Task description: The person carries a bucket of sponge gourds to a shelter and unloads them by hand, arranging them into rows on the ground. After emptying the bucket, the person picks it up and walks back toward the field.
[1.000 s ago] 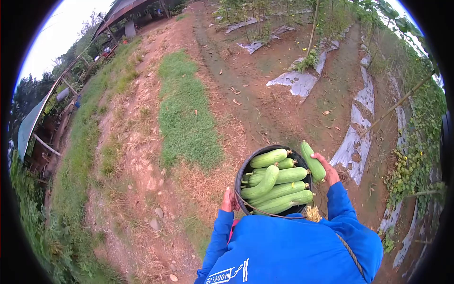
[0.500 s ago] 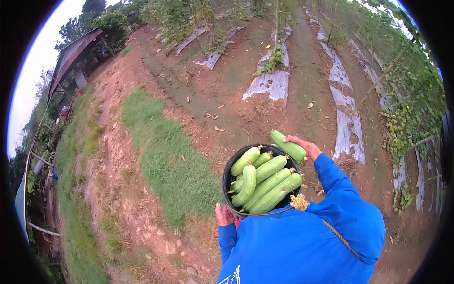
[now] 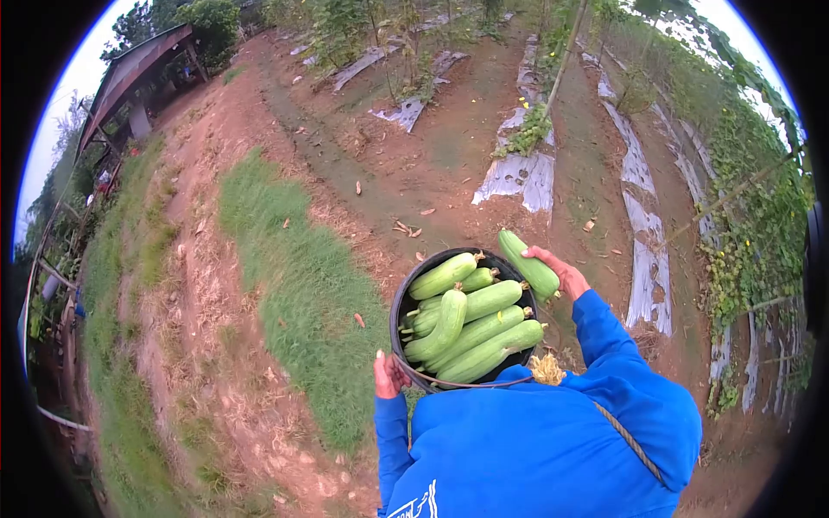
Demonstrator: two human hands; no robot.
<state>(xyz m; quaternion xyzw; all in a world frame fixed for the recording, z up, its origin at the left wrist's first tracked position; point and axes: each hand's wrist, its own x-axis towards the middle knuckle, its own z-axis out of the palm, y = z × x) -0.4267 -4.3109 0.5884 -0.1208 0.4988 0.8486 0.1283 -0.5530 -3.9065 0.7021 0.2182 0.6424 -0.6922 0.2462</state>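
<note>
We have the bucket (image 3: 398, 316) in front of us, with gourds (image 3: 471, 332) piled in it. Our left hand (image 3: 389, 373) is on it at 7 o'clock. Our right hand (image 3: 563, 273), with one more gourd (image 3: 528, 265), is at 2 o'clock.

Matt black plastic bucket (image 3: 399, 304). Smooth, faintly waxy skin on gourds (image 3: 479, 332). Matt blue cloth jacket (image 3: 535, 440). Rough fibre rope (image 3: 626, 436). Silvery, crinkled plastic sheeting (image 3: 518, 177).

Grass strip (image 3: 302, 285), shed (image 3: 142, 65) top-L, mulch sheets (image 3: 518, 177), vines (image 3: 760, 216) R.
</note>
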